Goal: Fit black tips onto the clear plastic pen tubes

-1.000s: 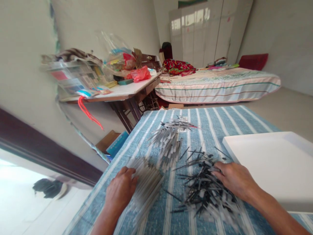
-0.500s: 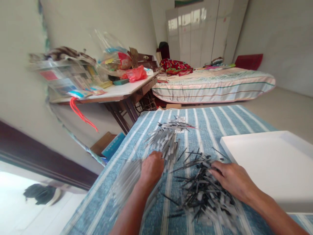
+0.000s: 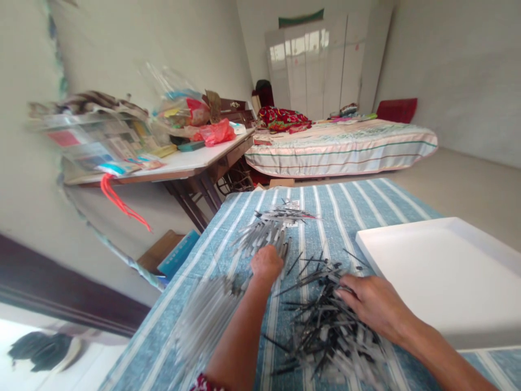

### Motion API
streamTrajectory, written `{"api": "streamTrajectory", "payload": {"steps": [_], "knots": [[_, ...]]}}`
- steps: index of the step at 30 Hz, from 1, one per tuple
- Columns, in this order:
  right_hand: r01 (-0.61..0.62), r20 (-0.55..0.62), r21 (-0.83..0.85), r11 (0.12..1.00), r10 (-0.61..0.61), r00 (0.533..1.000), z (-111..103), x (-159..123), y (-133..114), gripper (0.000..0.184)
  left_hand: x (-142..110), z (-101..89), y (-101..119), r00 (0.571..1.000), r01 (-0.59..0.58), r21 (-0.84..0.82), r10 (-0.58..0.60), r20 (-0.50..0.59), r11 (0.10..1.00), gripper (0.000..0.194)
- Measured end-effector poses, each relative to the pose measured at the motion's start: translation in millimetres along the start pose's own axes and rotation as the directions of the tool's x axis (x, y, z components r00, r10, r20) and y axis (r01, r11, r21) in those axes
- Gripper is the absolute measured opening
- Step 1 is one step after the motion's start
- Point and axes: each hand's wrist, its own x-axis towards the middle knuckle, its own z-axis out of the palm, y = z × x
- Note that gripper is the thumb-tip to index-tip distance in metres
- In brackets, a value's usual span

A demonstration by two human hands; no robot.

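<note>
Dark sticks (image 3: 328,320) (jumbled) lie at the right grip (image 3: 368,300); most spread leftward.

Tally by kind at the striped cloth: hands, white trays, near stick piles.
Hands (left hand, right hand): 2
White tray: 1
Near stick piles (pale pile, black-and-grey pile): 2
Total: 5
Far sticks overlap; uncounted.

A red plastic bag (image 3: 217,132) lies on a side table (image 3: 199,159); a bed (image 3: 345,153) stands before a wardrobe (image 3: 313,70).
</note>
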Motion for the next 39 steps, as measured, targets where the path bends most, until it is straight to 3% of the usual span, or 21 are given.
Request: {"api": "streamTrajectory", "payload": {"steps": [4, 9, 12, 15, 18, 21, 26, 31, 36, 39], "knots": [[-0.010, -0.021, 0.068, 0.998, 0.012, 1.000, -1, 0, 0, 0.021, -21, -13.4, -5, 0.998, -0.021, -0.069, 0.017, -0.061, 0.997, 0.017], [-0.084, -0.090, 0.342, 0.936, 0.122, 0.988, -5, 2, 1, 0.027, -84, -22.0, -14, 0.982, -0.183, -0.207, 0.170, -0.077, 0.961, 0.009], [-0.112, -0.075, 0.575, 0.810, 0.188, 0.979, -4, 2, 0, 0.036, -118, -19.4, -21, 0.950, -0.286, -0.423, 0.312, -0.008, 0.860, 0.010], [-0.173, 0.064, 0.759, 0.627, 0.193, 0.979, -1, 2, -1, 0.042, -135, -17.0, -27, 0.920, -0.268, -0.647, 0.388, 0.048, 0.714, 0.009], [-0.222, 0.176, 0.851, 0.475, 0.140, 0.974, 2, 2, -1, 0.041, -137, -17.3, -31, 0.917, -0.229, -0.700, 0.391, 0.079, 0.677, 0.008], [-0.247, 0.224, 0.882, 0.402, 0.104, 0.969, 3, 3, -2, 0.042, -136, -19.1, -27, 0.904, -0.214, -0.712, 0.412, 0.116, 0.669, 0.005], [-0.269, 0.264, 0.888, 0.374, 0.066, 0.962, 5, 1, -4, 0.043, -141, -18.6, -10, 0.841, -0.183, -0.784, 0.508, 0.188, 0.593, 0.027], [-0.262, 0.270, 0.904, 0.337, 0.024, 0.962, 3, -1, -2, 0.044, -143, -12.7, -5, 0.874, -0.080, -0.831, 0.440, 0.206, 0.550, 0.022], [-0.242, 0.283, 0.876, 0.417, -0.038, 0.958, 2, -2, -2, 0.042, -141, -2.6, -7, 0.868, -0.045, -0.844, 0.440, 0.232, 0.534, 0.017], [-0.236, 0.298, 0.879, 0.415, -0.091, 0.950, 1, -4, -4, 0.035, -141, 3.0, -5, 0.848, -0.013, -0.848, 0.455, 0.272, 0.530, 0.018]]}}
